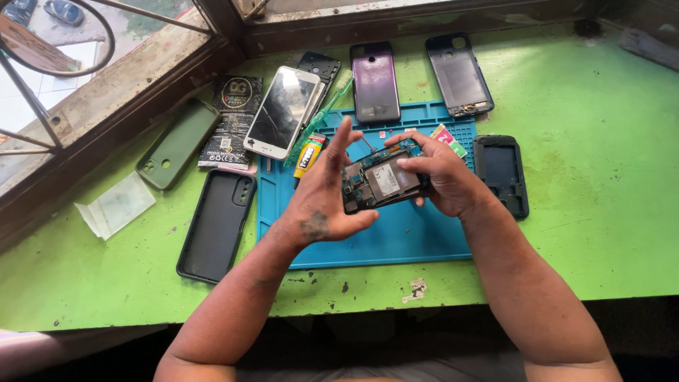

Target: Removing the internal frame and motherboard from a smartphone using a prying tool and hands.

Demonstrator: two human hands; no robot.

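A green table point(608, 212) is covered at its middle by a blue mat point(396, 240). Above the mat, an opened phone point(382, 182) is gripped by 2 hands: left hand point(322, 205) with fingers partly spread, right hand point(445, 177) clasping its edge.

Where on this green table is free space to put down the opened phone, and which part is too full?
Free: the near half of the blue mat below both hands, and the green table right of the black frame. Crowded: the far-left side, where the white phone, green case and black case lie close together.
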